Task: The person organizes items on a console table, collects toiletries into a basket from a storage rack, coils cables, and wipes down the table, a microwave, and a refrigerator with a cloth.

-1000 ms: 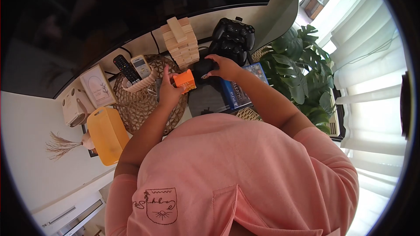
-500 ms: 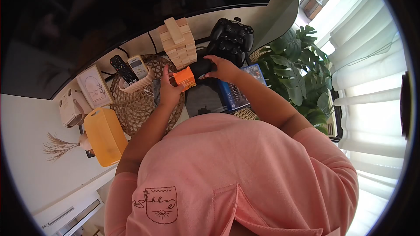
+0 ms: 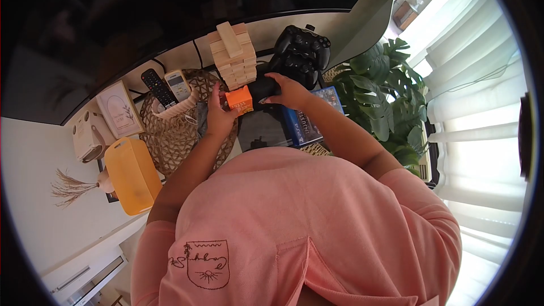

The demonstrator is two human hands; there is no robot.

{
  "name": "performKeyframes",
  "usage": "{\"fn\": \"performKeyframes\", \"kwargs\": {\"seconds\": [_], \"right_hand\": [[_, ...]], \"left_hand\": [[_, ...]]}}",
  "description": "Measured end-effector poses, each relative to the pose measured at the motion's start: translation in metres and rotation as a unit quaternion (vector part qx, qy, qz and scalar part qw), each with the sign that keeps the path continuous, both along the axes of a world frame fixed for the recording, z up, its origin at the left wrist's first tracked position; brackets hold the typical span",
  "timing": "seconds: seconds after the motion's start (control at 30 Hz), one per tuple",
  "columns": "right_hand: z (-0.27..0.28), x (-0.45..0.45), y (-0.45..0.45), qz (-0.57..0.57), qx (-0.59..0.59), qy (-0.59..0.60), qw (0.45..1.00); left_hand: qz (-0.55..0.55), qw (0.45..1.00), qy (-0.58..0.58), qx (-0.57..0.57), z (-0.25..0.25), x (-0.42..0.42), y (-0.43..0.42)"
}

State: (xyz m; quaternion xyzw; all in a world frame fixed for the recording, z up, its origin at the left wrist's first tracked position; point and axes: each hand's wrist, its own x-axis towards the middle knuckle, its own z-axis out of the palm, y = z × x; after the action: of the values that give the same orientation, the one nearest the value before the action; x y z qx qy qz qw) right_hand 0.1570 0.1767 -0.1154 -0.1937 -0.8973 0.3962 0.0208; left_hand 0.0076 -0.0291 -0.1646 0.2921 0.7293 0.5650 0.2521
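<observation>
Two remotes, a black remote [image 3: 157, 88] and a pale remote [image 3: 178, 86], stand upright in a small woven basket [image 3: 177, 106] on a round woven mat [image 3: 164, 141]. Left of the mat sits a yellow bin [image 3: 133, 175] with a cut-out handle; I cannot see what, if anything, it contains. Beside it, dried stems [image 3: 73, 187] spread from a pale vase [image 3: 105, 181].

My left hand [image 3: 220, 114] reaches forward with its palm turned inward. Its grip is narrowed on an orange box [image 3: 239, 101], thumb at the near side and fingers upright at the left; the box's contents are hidden from me. The box is just in front of a wooden block tower [image 3: 233, 56].

My right hand [image 3: 292, 93] comes in from the right, bent at the wrist, its grip curved moderately wide around a dark rounded object [image 3: 262, 88] beside the box. A blue game case [image 3: 306, 127] lies beneath my right forearm. Behind that hand, black controllers [image 3: 300, 54] are stacked, with a leafy plant [image 3: 379, 90] to their right.
</observation>
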Motion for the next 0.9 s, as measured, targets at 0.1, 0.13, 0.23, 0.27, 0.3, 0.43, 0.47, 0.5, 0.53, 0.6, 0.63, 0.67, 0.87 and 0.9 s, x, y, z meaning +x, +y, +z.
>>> {"fn": "performKeyframes", "kwargs": {"seconds": [0.1,0.13,0.23,0.27,0.3,0.43,0.47,0.5,0.53,0.6,0.63,0.67,0.87,0.9], "right_hand": [[-0.001,0.0,0.001,0.005,-0.003,0.001,1.0],[0.0,-0.001,0.0,0.002,-0.005,-0.002,1.0],[0.003,0.0,0.0,-0.001,-0.01,-0.011,1.0],[0.005,0.0,0.0,-0.002,-0.013,-0.017,1.0],[0.004,0.0,0.0,-0.002,-0.013,-0.017,1.0],[0.005,0.0,0.002,0.012,-0.002,-0.017,1.0],[0.006,0.0,0.003,0.021,0.009,-0.025,0.999],[0.004,0.001,0.006,0.021,0.008,-0.025,0.999],[0.003,0.001,0.008,0.026,0.009,-0.023,0.999],[0.003,0.002,0.012,0.031,0.008,-0.021,0.999],[0.005,0.002,0.013,0.034,0.008,-0.031,0.999],[0.007,0.002,0.014,0.037,0.008,-0.041,0.998],[0.005,0.003,0.017,0.037,-0.008,-0.033,0.999],[0.006,0.004,0.016,0.038,-0.008,-0.033,0.999]], "left_hand": [[0.004,1.0,0.022,-0.011,0.005,0.002,0.0],[-0.002,1.0,-0.002,-0.001,0.007,0.003,0.0],[-0.009,1.0,-0.002,-0.008,0.01,0.004,0.0],[-0.009,0.999,0.021,-0.026,0.01,0.005,0.0],[-0.01,0.999,0.021,-0.025,0.009,0.005,-0.001],[-0.014,0.999,0.017,-0.043,0.01,0.007,-0.001],[-0.021,0.999,-0.019,-0.024,0.011,0.008,-0.001],[-0.021,0.999,-0.019,-0.024,0.009,0.007,-0.001],[-0.016,0.999,-0.031,-0.004,0.008,0.006,0.0],[-0.011,0.999,-0.043,0.017,0.004,0.004,0.001],[-0.011,0.998,-0.059,0.035,0.003,0.003,0.002],[-0.012,0.996,-0.075,0.053,0.002,0.002,0.003],[-0.018,0.998,-0.035,0.042,-0.007,0.004,0.006],[-0.018,0.998,-0.035,0.041,-0.006,0.005,0.006]]}}
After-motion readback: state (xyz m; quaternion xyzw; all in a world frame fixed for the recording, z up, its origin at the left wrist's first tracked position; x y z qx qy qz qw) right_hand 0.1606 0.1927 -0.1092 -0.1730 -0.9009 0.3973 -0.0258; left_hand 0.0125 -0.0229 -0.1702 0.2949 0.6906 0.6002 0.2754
